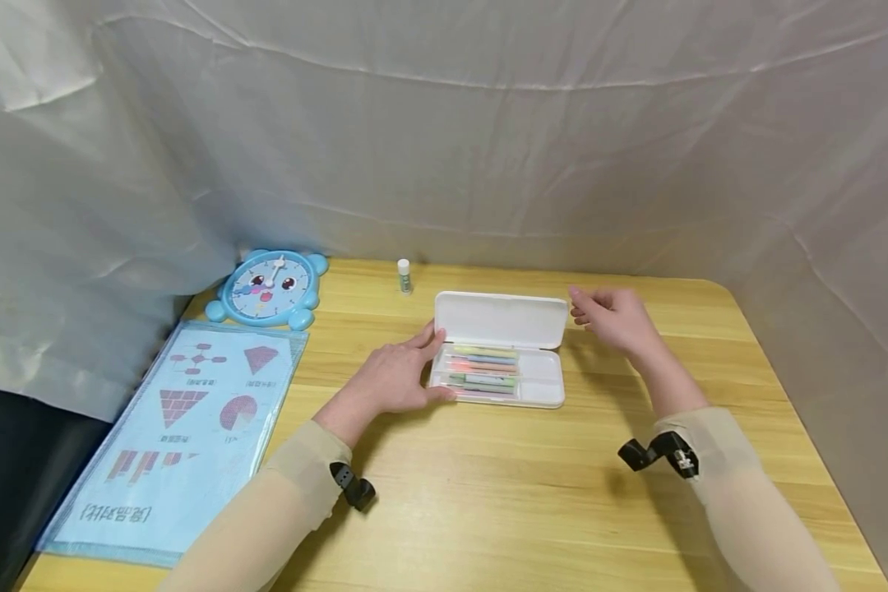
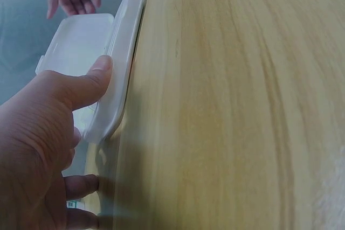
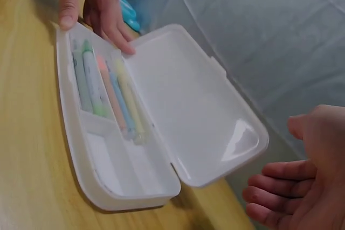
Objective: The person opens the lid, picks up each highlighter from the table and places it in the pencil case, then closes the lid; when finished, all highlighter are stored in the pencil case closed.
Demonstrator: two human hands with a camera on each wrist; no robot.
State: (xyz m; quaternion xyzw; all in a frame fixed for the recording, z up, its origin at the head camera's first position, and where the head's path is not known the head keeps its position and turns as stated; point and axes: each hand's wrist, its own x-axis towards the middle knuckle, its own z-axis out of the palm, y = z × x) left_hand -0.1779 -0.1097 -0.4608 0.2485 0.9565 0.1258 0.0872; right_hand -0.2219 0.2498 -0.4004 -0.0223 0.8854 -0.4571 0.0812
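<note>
A white pencil case (image 1: 551, 380) lies on the table with its lid (image 1: 499, 319) raised. Several pastel highlighters (image 3: 116, 90) sit side by side in its left part. My left hand (image 1: 395, 374) grips the case's left end. Its thumb (image 2: 99, 74) rests on the near rim, while a finger reaches the hinge side by the lid. To the right of the lid, my right hand (image 1: 617, 316) is held apart from it, its fingers loosely bent and nothing in them. The right wrist view shows that hand (image 3: 302, 181) beside the lid's outer end.
Behind the case stands a small white-capped bottle (image 1: 404, 277). A blue animal-shaped toy clock (image 1: 270, 288) is at the back left, above a light-blue document folder (image 1: 200, 427) with printed charts. A grey curtain (image 1: 488, 164) hangs along the wooden table's (image 1: 503, 493) back edge.
</note>
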